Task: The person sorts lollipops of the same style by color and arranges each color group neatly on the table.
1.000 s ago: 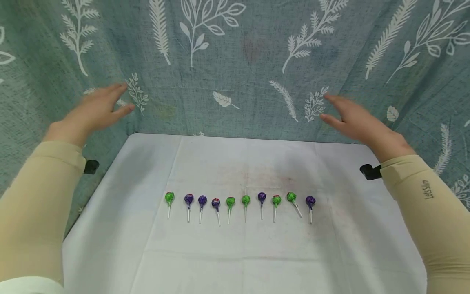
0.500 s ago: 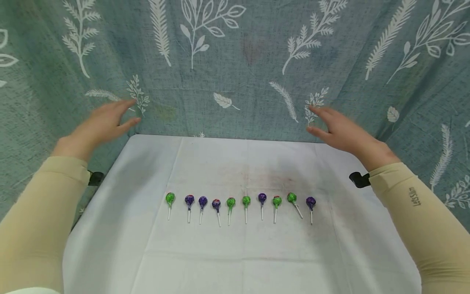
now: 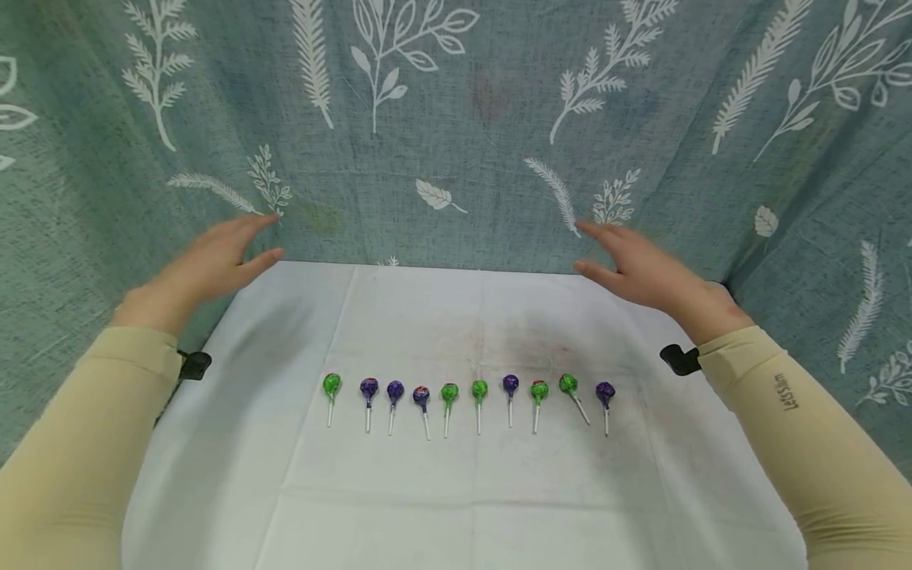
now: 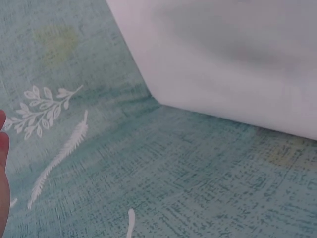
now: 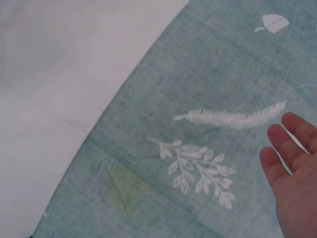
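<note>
Several lollipops with green or purple wrappers lie in a row across the white-covered table, sticks toward the near side. A green lollipop [image 3: 332,385] is at the left end and a purple lollipop [image 3: 605,391] at the right end; another green lollipop [image 3: 568,384] lies slanted. Above the far left of the table my left hand [image 3: 214,265] hovers, thumb apart from the straight fingers, holding nothing. My right hand [image 3: 644,269] is held likewise over the far right, its fingers extended in the right wrist view. Neither hand touches a lollipop.
The white tablecloth [image 3: 378,507] has creases and faint reddish stains behind the row. A green-blue curtain [image 3: 442,103] with white leaf prints hangs behind the table and along both sides. Black wrist camera mounts [image 3: 680,359] stick out inward from the sleeves.
Both hands have come down and inward from higher in front of the curtain, nearer to the table. The lollipops have stayed in place.
</note>
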Demonstrator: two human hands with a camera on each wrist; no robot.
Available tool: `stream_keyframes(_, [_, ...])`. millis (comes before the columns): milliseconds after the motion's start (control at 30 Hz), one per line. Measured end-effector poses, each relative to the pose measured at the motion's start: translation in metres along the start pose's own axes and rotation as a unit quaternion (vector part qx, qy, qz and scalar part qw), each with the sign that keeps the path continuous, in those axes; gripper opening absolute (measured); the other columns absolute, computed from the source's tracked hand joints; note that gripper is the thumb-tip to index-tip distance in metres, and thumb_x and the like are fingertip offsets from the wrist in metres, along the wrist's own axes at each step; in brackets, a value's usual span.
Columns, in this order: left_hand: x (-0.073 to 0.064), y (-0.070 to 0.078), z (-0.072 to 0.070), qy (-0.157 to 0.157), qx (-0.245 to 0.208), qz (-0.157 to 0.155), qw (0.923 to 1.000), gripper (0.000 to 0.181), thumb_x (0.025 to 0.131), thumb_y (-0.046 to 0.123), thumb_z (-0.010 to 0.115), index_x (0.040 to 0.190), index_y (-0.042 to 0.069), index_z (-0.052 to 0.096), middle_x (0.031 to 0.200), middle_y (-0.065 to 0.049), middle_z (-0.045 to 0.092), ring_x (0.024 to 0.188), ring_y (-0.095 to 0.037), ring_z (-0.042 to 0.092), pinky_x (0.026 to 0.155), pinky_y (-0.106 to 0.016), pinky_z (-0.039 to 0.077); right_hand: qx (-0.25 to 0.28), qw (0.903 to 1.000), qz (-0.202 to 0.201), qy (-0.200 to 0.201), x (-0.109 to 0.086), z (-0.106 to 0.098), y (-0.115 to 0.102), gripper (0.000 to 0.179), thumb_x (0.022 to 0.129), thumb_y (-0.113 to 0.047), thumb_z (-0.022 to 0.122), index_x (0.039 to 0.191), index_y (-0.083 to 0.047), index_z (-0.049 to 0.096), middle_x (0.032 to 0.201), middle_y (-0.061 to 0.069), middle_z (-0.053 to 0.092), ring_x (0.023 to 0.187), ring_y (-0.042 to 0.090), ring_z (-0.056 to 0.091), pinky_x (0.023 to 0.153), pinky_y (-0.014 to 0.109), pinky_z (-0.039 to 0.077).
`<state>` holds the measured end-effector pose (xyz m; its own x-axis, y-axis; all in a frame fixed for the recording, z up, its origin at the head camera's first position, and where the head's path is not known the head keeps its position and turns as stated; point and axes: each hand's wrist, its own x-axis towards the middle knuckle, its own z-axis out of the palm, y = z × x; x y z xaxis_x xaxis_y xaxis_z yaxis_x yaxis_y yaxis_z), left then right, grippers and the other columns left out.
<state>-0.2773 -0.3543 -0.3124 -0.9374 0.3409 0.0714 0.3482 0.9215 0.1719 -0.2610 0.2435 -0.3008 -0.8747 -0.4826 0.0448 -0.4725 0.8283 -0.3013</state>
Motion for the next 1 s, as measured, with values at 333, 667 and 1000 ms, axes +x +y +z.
stream_keyframes(333, [-0.009, 0.012, 0.014, 0.021, -0.027, 0.036, 0.9988, 0.062, 0.093, 0.046, 0.043, 0.145, 0.020, 0.020, 0.144, -0.015, 0.024, 0.129, -0.041, 0.018, 0.094, -0.064, 0.018, 0.031, 0.9994, -0.009, -0.011, 0.001, 0.025, -0.016, 0.067, 0.085, -0.060, 0.043, 0.141, -0.041, 0.013, 0.147, -0.004, 0.016, 0.134, 0.023, 0.014, 0.099, 0.056, 0.024])
stream_keyframes(667, [-0.026, 0.023, 0.036, 0.028, -0.073, 0.032, 0.9965, 0.058, 0.091, 0.046, 0.047, 0.142, 0.024, 0.029, 0.142, -0.010, 0.030, 0.129, -0.037, 0.020, 0.095, -0.062, 0.019, 0.052, 0.9971, -0.055, -0.007, 0.004, 0.058, -0.036, 0.060, 0.087, -0.059, 0.042, 0.140, -0.038, 0.024, 0.138, -0.008, 0.031, 0.127, 0.017, 0.029, 0.096, 0.044, 0.034])
stream_keyframes(1000, [-0.044, 0.032, 0.065, 0.014, -0.106, 0.037, 0.9935, 0.054, 0.089, 0.049, 0.048, 0.138, 0.028, 0.036, 0.138, -0.003, 0.035, 0.127, -0.031, 0.028, 0.093, -0.056, 0.029, 0.049, 0.9932, -0.105, -0.014, 0.011, 0.090, -0.053, 0.052, 0.089, -0.052, 0.044, 0.137, -0.032, 0.034, 0.130, -0.007, 0.040, 0.117, 0.012, 0.040, 0.092, 0.036, 0.039])
